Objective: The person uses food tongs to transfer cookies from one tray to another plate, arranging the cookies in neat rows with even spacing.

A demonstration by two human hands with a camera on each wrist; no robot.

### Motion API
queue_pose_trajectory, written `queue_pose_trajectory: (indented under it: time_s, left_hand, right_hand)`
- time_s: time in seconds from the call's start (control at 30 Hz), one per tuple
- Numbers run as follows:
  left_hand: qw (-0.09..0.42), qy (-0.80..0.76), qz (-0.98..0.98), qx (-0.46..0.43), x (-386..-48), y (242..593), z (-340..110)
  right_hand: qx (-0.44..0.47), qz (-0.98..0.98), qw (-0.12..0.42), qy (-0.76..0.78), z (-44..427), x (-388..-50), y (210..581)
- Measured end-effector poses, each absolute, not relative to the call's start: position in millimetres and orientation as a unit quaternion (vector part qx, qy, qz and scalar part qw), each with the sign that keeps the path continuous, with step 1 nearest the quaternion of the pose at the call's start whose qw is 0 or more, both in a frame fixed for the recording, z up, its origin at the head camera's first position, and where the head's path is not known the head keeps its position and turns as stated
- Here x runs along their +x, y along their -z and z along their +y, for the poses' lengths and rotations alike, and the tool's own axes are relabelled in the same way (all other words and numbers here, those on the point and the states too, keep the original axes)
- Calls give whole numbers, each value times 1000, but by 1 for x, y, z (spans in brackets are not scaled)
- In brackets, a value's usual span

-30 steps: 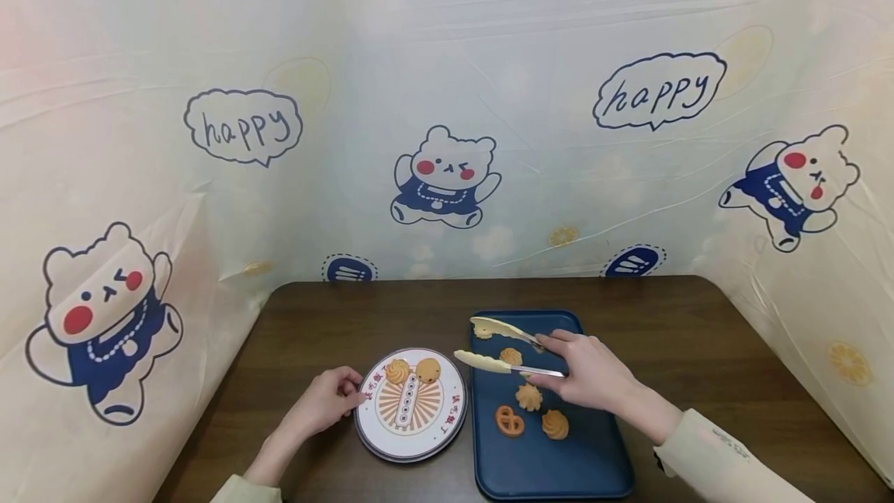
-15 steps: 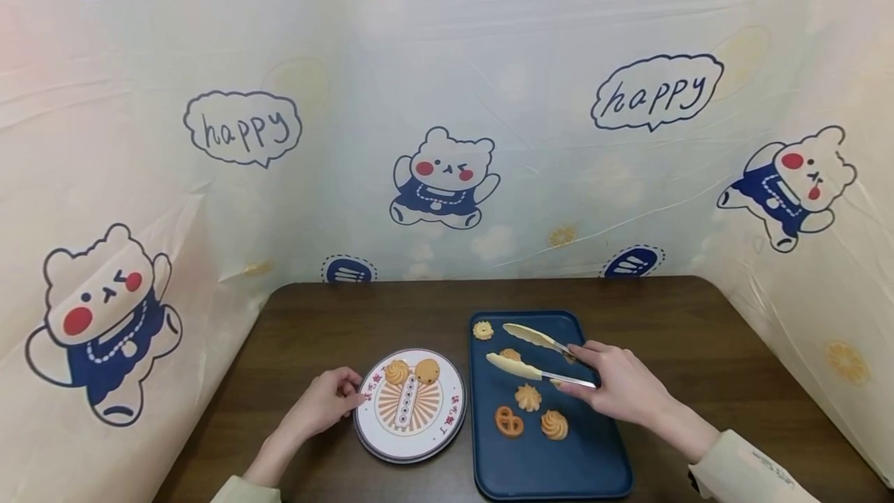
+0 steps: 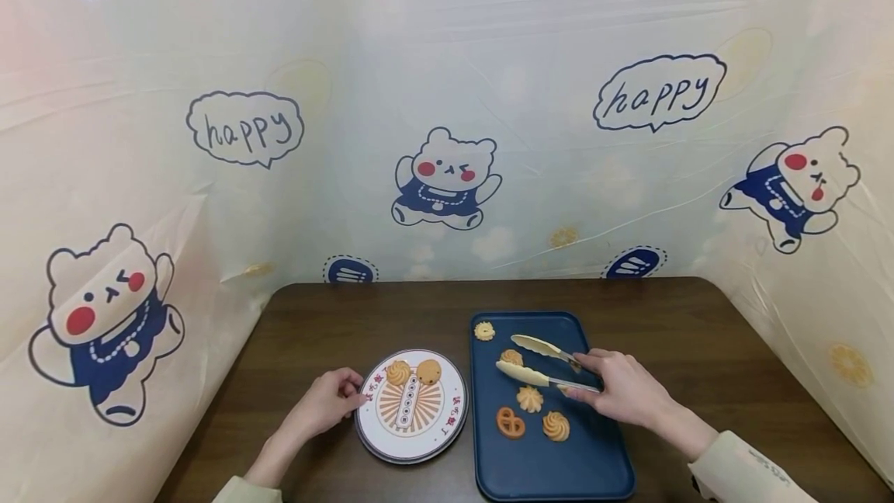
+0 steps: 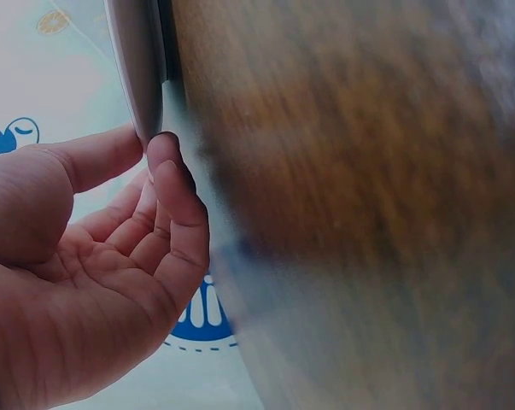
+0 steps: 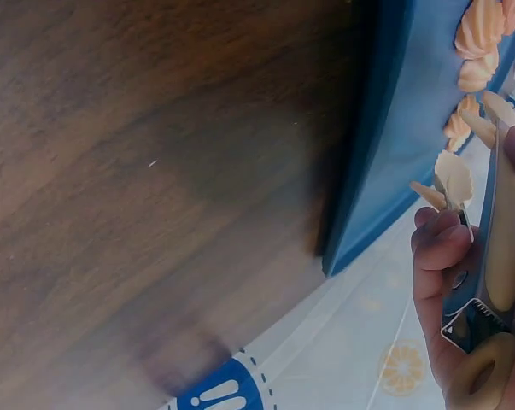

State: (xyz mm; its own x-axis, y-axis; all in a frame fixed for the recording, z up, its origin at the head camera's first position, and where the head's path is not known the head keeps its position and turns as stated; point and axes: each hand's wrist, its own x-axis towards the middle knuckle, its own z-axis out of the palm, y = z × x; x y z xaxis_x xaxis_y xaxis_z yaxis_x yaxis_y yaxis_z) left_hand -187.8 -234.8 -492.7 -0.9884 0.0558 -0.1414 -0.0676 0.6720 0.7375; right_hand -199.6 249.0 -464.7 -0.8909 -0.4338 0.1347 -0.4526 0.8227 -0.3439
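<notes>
Along the near edge of my head-camera feed I log two pale sleeves [image 3: 740,472], entering from either side.

Dark blue tray [image 3: 552,476]: rectangular, raised lip, its short end toward me. On it, nearest first: a swirled biscuit [image 3: 556,426]; a pretzel [image 3: 511,423], left of it; a star-shaped biscuit [image 3: 530,399], slightly farther.

White plate [image 3: 419,441]: round, just left of the tray, printed with a sunburst and red characters; a second rim shows beneath it.

Left hand [image 3: 331,398]: at the plate's left rim. I read its grip as pinching that rim between thumb and forefinger, the left wrist view agreeing.

Right hand [image 3: 625,386]: over the tray's right side. I read its grip as closed around the tongs [image 3: 524,373], whose two cream-tipped arms stand spread, pointing left across the tray; their height above it I cannot tell.

On the plate's far half, side by side: a piped biscuit [image 3: 398,372] and a round dark-flecked biscuit [image 3: 429,372].

Farther up the tray: a rosette biscuit [image 3: 512,357], partly behind the tongs; a ring-like biscuit [image 3: 484,331], far left corner.

Brown bench [image 3: 314,317]: wood-grained, far corners rounded.

Pale cloth [image 3: 447,60]: beyond the bench, printed with bears [image 3: 437,196] and "happy" bubbles [image 3: 660,93].
</notes>
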Motion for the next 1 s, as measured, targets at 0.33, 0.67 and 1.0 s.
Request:
queue_pose_trajectory:
  time_s: [0.33,0.67,1.0]
  left_hand:
    - [74,-404,912,1,-188,492,-235]
    - [74,-402,913,-3,-187,492,-235]
    - [74,-404,912,-2,-187,493,-235]
  right_hand:
    - [232,-953,19,-192,251,-202,467]
    - [228,-954,13,-192,252,-202,470]
    - [225,-954,6,-196,252,-203,470]
